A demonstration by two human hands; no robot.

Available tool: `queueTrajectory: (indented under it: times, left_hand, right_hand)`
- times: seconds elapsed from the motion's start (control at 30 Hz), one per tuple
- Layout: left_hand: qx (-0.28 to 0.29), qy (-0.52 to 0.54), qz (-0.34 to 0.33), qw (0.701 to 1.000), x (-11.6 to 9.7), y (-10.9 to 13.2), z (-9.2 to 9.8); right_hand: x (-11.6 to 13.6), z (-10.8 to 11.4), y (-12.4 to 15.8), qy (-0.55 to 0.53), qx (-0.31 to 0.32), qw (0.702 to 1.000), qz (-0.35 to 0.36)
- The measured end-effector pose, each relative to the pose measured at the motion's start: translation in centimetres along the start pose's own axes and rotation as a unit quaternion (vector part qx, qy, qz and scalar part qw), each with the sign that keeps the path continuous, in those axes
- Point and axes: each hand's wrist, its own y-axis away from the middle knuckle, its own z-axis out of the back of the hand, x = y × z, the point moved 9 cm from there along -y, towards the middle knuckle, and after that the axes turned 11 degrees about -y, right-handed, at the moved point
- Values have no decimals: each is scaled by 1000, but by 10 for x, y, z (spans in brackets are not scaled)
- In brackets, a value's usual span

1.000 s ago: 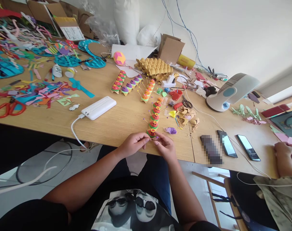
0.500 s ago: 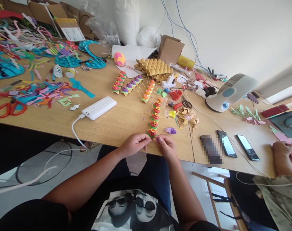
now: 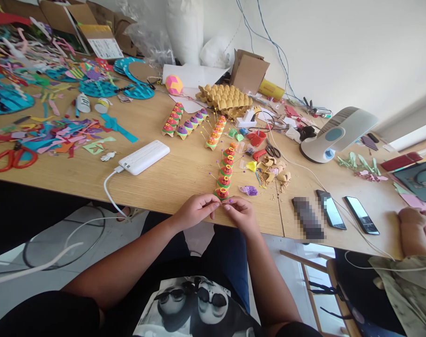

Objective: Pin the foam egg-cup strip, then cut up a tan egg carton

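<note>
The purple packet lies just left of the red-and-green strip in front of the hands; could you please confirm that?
Not quite: the head view shows the purple packet lying to the right of the red-and-green strip.

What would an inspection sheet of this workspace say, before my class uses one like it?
Surface: wooden table, crumbs toward the right.
Work pieces: red and green carton strip; purple-tipped stick close to its near end.
Clutter: paper scraps, red-handled scissors, power bank, purple packet.
Hands: left hand and right hand, fingertips pinched at the stick.
Cables: white cable from the power bank over the table's edge; blue cables by the wall.
Surroundings: fan, another person's hand at far right.
</note>
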Motion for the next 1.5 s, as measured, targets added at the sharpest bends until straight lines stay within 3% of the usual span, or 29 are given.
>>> queueTrajectory:
  times: [0.23,0.37,0.57,0.77,0.9,1.03,1.23,1.5]
  left_hand:
    - [5,-38,6,999,0,1,-4]
    - [-20,-31,9,999,-1,2,-1]
    - [-121,30,12,992,2,6,18]
    - [-269,95,32,958,20,12,43]
    - [-308,131,49,941,33,10,50]
    - [-263,122,79,954,42,-3,58]
    - [-178,-77,57,979,37,-31,86]
    - [-70,-143,-35,987,27,-66,64]
  right_hand:
    - [4,-8,-1,6,20,1000,-3]
    - [2,1,-3,-2,-16,1000,3]
    - [-1,27,-16,-25,-94,995,12]
    - [8,50,-34,-4,-129,992,5]
    - [14,60,-42,4,-167,986,20]
    - [12,53,-43,9,-171,985,27]
    - [8,45,-41,17,-173,984,29]
    - [6,49,-41,21,-183,982,31]
